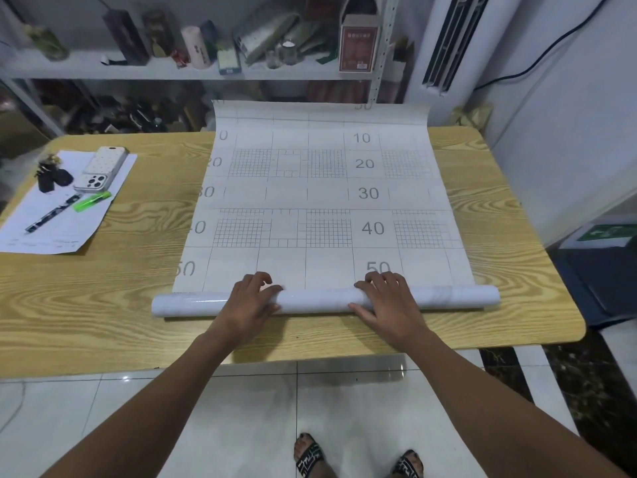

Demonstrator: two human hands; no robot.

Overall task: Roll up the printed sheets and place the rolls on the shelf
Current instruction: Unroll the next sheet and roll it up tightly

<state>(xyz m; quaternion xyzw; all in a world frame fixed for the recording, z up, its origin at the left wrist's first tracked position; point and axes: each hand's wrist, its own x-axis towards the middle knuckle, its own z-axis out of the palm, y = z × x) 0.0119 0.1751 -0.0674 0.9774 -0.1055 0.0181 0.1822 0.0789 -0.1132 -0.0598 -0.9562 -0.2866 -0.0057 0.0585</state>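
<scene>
left hand (253, 298), right hand (387, 301) round roll (317, 300)

One printed sheet (324, 201); hands two, left hand (253, 298) and right hand (387, 298); two phones (105, 163); one pen (51, 213); one green lighter (92, 201); one key bunch (51, 175); one table (103, 288); two sandals (308, 455).

Dim, even indoor light, seemingly from overhead, small glare spots on the floor tiles (125, 377), sheen on the roll (310, 300), thin shadow beneath it on the table (103, 322), shelf (172, 69) clutter soft and murky, wide-angle bowing at edges.
</scene>
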